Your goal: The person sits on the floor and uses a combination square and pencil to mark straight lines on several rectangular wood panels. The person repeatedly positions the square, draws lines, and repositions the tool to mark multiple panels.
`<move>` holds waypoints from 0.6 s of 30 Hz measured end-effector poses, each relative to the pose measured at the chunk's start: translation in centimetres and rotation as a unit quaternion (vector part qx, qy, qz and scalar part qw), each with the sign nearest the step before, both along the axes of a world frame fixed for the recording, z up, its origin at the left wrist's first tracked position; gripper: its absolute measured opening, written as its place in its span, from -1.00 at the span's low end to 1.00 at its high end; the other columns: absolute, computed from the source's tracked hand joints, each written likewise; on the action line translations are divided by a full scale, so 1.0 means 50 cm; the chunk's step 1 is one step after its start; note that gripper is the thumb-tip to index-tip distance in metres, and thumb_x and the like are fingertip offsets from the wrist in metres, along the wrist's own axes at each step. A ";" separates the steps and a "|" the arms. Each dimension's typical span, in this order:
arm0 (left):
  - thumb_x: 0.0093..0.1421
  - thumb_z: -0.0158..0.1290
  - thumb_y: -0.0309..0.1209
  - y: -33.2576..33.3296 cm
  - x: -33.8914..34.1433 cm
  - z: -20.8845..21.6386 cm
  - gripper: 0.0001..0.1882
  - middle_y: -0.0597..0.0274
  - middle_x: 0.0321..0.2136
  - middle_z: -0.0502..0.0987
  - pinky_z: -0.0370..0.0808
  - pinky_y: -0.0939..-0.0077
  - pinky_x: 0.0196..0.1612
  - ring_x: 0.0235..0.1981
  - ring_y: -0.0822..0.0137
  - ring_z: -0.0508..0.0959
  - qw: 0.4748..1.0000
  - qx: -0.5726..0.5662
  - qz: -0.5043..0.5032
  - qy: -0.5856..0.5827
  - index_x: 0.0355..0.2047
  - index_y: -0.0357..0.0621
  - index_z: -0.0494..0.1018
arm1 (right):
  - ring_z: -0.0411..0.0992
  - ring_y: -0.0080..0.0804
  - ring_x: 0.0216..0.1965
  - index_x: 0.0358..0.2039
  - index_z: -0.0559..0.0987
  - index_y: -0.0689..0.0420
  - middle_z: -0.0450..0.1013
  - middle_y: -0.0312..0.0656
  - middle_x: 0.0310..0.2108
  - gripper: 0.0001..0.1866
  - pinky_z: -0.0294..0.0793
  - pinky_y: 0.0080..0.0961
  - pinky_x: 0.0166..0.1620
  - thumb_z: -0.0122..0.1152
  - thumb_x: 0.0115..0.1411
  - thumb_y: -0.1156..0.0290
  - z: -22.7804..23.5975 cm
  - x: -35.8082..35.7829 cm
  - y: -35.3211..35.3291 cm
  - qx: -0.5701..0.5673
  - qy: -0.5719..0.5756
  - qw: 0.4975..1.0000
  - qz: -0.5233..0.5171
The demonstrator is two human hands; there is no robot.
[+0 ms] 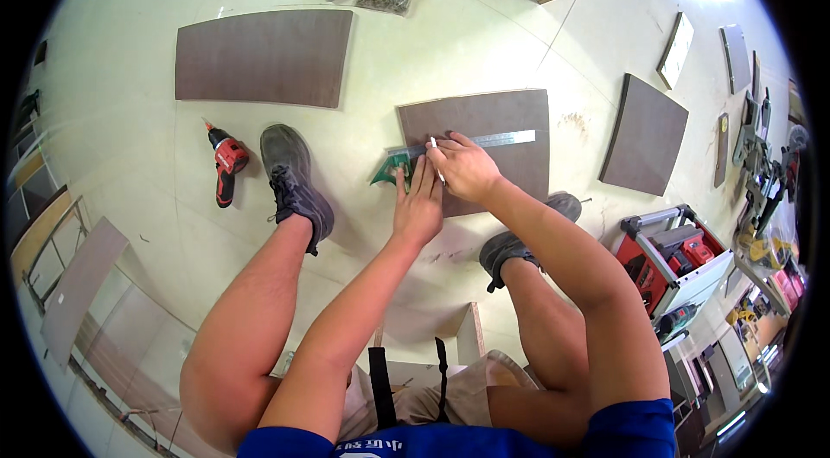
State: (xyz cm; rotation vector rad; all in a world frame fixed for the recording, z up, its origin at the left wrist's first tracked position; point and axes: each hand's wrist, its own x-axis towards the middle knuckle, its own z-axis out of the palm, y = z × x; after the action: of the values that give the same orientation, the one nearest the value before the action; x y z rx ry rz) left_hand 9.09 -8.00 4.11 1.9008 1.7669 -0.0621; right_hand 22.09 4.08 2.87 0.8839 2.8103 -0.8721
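the left hand (418,212) lies over a green-handled square (510,138); whether clamped, i can't tell. the right hand (467,168) pinches a white pen (433,143). the square lies across a brown board (519,168); light pressure or a pen nudge could skew it.
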 end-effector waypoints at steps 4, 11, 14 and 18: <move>0.06 0.12 -0.47 0.009 0.010 -0.014 -0.32 -0.11 0.41 0.13 -0.04 -0.24 0.44 0.49 0.02 0.01 0.999 -0.038 -0.002 -0.005 0.26 -0.31 0.35 | 0.48 -0.16 0.08 0.08 0.49 0.19 0.54 -0.04 -0.03 -0.58 0.37 -0.20 0.25 0.13 0.19 0.40 -0.005 -0.007 0.005 -0.055 0.017 0.998 -0.032; 0.04 0.20 -0.36 0.042 0.026 0.020 -0.58 -0.22 0.36 0.20 0.12 -0.17 0.39 0.44 -0.08 0.12 0.997 -0.070 0.009 -0.012 -0.07 -0.23 0.46 | 0.54 -0.02 -0.19 -0.24 0.64 0.24 0.56 -0.02 -0.21 -0.80 0.56 -0.25 -0.12 0.20 0.25 0.38 0.000 -0.046 0.069 -0.267 0.177 0.916 -0.239; 0.02 0.22 -0.35 0.046 0.033 0.017 -0.64 -0.28 0.33 0.22 0.15 -0.16 0.38 0.42 -0.13 0.14 0.998 -0.062 0.008 -0.018 -0.19 -0.21 0.44 | 0.53 0.02 -0.16 -0.25 0.64 0.23 0.56 0.01 -0.19 -0.79 0.54 -0.20 -0.07 0.20 0.24 0.35 -0.044 -0.039 0.078 -0.284 0.165 0.925 -0.190; 0.01 0.22 -0.35 0.040 0.034 0.015 -0.64 -0.31 0.31 0.24 0.18 -0.13 0.37 0.41 -0.15 0.16 0.999 -0.049 0.017 -0.013 -0.19 -0.21 0.46 | 0.53 0.04 -0.17 -0.28 0.63 0.23 0.57 0.01 -0.21 -0.80 0.54 -0.19 -0.07 0.19 0.22 0.36 -0.053 -0.056 0.079 -0.311 0.141 0.921 -0.187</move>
State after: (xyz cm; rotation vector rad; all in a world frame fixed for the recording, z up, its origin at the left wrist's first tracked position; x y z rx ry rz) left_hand 10.78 -6.00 4.84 1.7934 1.7463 -0.1084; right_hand 19.30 8.02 0.21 1.2575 2.3047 -1.9358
